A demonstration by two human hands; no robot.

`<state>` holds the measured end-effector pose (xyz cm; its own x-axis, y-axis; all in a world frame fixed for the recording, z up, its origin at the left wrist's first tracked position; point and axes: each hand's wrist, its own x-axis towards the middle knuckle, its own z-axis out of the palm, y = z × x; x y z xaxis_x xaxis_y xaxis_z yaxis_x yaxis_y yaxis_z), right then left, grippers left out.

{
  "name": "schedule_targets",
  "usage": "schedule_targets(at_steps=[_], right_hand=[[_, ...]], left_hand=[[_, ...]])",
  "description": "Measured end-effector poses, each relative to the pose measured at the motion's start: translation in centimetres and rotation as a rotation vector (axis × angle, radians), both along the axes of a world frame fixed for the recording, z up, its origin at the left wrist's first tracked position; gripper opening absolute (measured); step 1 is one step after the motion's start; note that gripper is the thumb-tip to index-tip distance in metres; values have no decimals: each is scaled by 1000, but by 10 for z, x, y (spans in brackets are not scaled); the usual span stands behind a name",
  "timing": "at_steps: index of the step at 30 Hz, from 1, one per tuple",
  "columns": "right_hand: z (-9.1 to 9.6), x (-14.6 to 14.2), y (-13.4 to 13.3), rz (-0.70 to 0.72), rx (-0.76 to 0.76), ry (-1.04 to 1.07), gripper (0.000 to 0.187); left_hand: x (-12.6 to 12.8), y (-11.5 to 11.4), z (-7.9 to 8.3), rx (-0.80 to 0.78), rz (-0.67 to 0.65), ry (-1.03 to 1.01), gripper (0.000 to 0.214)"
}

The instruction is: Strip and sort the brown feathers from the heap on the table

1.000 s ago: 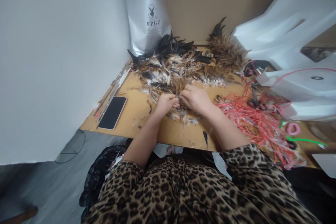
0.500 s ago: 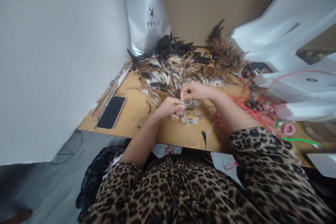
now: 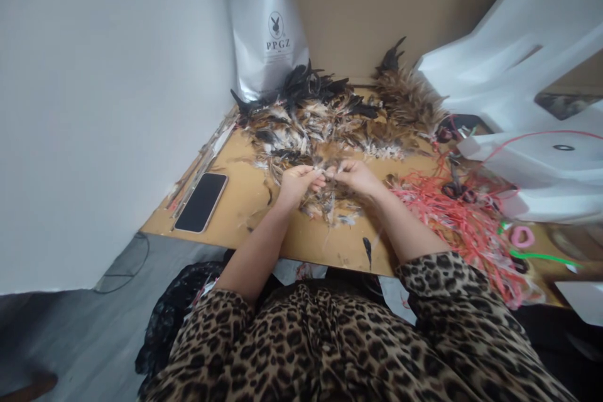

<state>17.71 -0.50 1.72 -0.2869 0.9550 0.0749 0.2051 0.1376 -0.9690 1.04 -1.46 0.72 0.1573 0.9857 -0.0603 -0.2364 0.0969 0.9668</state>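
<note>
Now right hand [image 3: 357,177] lower, by feathers [image 3: 328,152] — more red strips [image 3: 452,215] showing.

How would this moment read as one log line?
left hand: pinching feathers | right hand: pinched, beside left | phone: flat on table

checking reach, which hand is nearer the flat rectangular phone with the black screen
Left. The left hand is right of the phone across some tan tabletop; the right hand is farther right, beyond the left.
</note>
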Motion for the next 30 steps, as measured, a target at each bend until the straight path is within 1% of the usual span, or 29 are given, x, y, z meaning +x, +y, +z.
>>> schedule_targets(at_steps=[2,6,9,10,11,13,14,15,16,18,19,21,22,23,24,25,26,27,30], right_hand=[[-2,-2,-3,16,-14,19,36],[0,8,-4,73,-39,-93,35],[8,29,-1,135,-62,-297,31],[11,37,0,119,-46,-408,29],[15,45,0,77,-7,-537,25],[24,55,0,-160,156,-757,25],[28,56,-2,-282,238,-817,27],[31,54,-4,-373,311,-834,28],[35,49,-6,-417,364,-811,29],[39,32,-11,-391,411,-663,30],[39,21,-14,-338,390,-551,31],[36,-2,-16,-209,247,-323,38],[33,-12,-17,-139,174,-230,42],[30,-19,-17,-99,130,-170,43],[27,-25,-17,-73,105,-157,39],[24,-28,-17,-58,115,-187,33],[22,-30,-17,-65,158,-244,27],[21,-30,-18,-78,224,-318,24],[25,-27,-22,-118,467,-555,25]], left_hand=[[-1,4,-4,8,45,-55,24],[-6,10,-6,-9,136,-176,19],[-9,12,-5,-18,175,-217,16],[-10,13,-4,-15,177,-223,16],[-10,13,-4,-9,176,-224,17],[-10,12,-4,11,165,-209,18],[-10,12,-5,22,159,-193,18],[-10,12,-6,34,153,-174,18],[-9,11,-6,43,148,-156,19],[-8,10,-7,55,131,-128,19],[-8,10,-8,58,120,-117,19],[-7,9,-7,63,99,-95,18],[-7,9,-7,66,90,-81,19],[-7,10,-7,68,88,-67,19],[-7,10,-6,69,91,-53,19],[-7,10,-6,71,98,-39,19],[-6,10,-6,72,109,-26,19],[-6,10,-7,73,122,-12,19],[-5,9,-9,95,139,65,16]])
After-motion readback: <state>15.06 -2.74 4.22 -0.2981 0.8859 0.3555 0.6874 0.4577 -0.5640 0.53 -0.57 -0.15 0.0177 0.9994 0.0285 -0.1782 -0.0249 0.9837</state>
